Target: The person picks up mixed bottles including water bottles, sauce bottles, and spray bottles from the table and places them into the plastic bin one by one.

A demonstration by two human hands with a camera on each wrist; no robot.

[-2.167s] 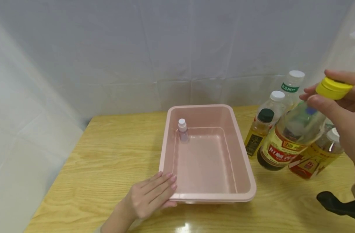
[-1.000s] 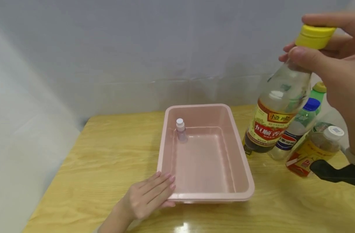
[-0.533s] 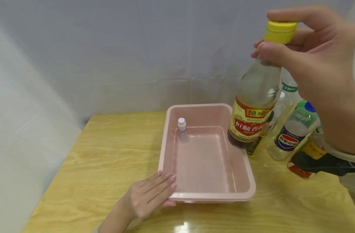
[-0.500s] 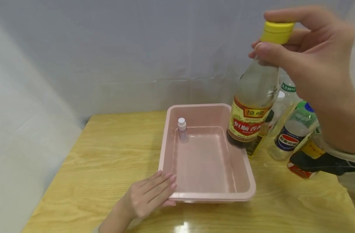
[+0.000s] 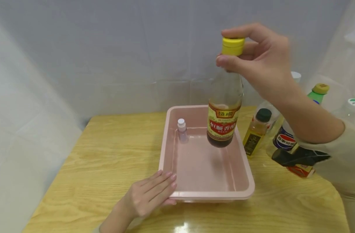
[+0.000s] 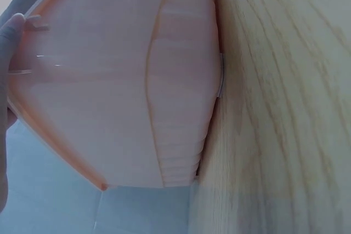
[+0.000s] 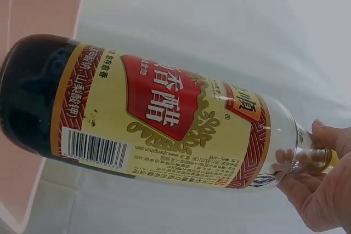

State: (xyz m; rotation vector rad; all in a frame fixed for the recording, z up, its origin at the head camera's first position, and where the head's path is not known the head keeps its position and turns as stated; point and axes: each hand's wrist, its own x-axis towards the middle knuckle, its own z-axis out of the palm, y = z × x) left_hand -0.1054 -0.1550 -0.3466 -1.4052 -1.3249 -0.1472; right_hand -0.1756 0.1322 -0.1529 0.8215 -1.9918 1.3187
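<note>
While my right hand [image 5: 264, 61] pinches the yellow-capped bottle [image 5: 223, 121] round its neck, my far fingers half vanish behind the cap. The bottle hangs right of centre, its base above or inside the pink basin [image 5: 200, 165]; I can't tell which. At lower left my left hand [image 5: 146, 195] grips the rim, thumb mostly hidden beneath. At right, my forearm [image 5: 314, 121] partly covers the cola bottle [image 5: 284, 139].

the head camera looks from above, forward and down, at the basin [image 5: 206, 195] and table [image 5: 122, 145]. the left wrist camera, turned sideways, is close to the basin's outer wall. the right wrist camera faces the bottle [image 5: 223, 125] from very near. head and right wrist views share this bottle; all share the basin.
</note>
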